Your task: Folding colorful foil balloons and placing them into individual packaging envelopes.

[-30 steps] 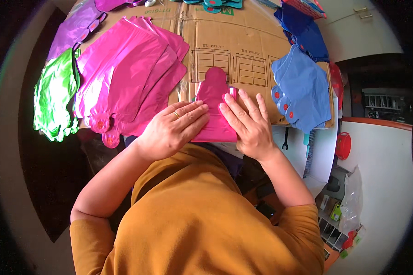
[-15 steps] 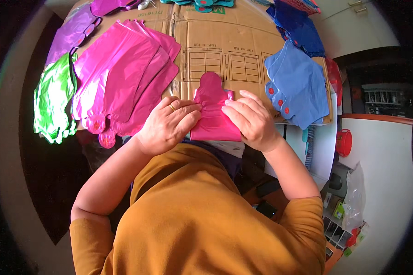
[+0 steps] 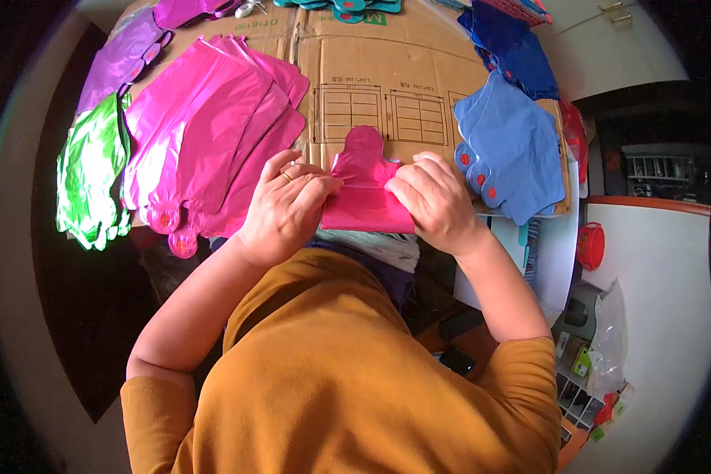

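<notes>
Between my two hands lies a folded pink foil balloon (image 3: 365, 207), flat and shiny, at the near edge of the cardboard. Its rounded tab points away from me. My left hand (image 3: 286, 207), with a ring on one finger, pinches the left side between thumb and fingers. My right hand (image 3: 437, 204) grips the right side the same way, with the fingers curled. The sheet is pulled fairly taut, and its lower edge is a straight fold. Left of my left hand rests a fanned stack of pink foil balloons (image 3: 201, 118), with round red-marked tabs at the near end.
Cardboard (image 3: 419, 59) covers the work surface. Green foil balloons (image 3: 95, 170) and purple ones (image 3: 122, 63) lie at the left. Light blue balloons (image 3: 517, 146) and dark blue ones (image 3: 513, 51) are at the right, teal ones (image 3: 347, 6) at the far edge. A red basket (image 3: 591, 246) hangs at right.
The near part of the pink balloon has been folded up further, and its lower edge sits a little higher. Both hands have tightened their pinch on its sides.
</notes>
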